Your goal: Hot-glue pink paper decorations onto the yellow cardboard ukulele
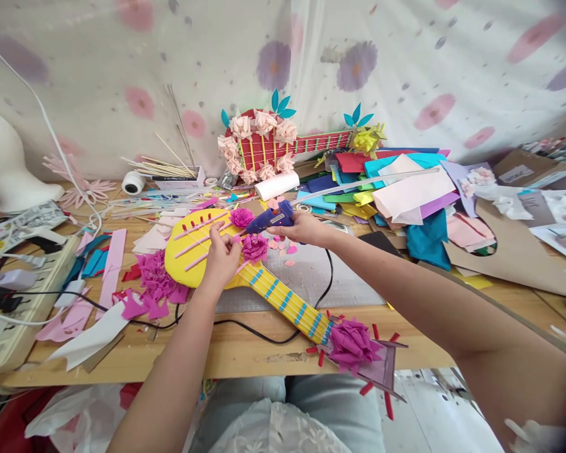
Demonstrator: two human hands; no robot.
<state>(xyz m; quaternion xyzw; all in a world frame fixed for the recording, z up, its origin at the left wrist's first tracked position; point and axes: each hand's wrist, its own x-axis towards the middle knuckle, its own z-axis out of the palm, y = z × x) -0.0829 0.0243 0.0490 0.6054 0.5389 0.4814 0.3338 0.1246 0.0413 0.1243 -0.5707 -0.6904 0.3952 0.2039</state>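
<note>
A yellow foam guitar lies across the wooden table, with pink strips as strings and blue frets on its neck. My left hand rests on the guitar's body, fingers curled, pressing near a magenta paper flower. My right hand grips a blue glue gun, its nozzle pointing left between that flower and a second magenta flower. A larger magenta flower sits at the guitar's head.
A red guitar with pale pink flowers leans at the back. Coloured foam sheets pile at the right, cardboard beyond. Magenta petal scraps, pink strips and cables lie at the left. A white foam head stands far left.
</note>
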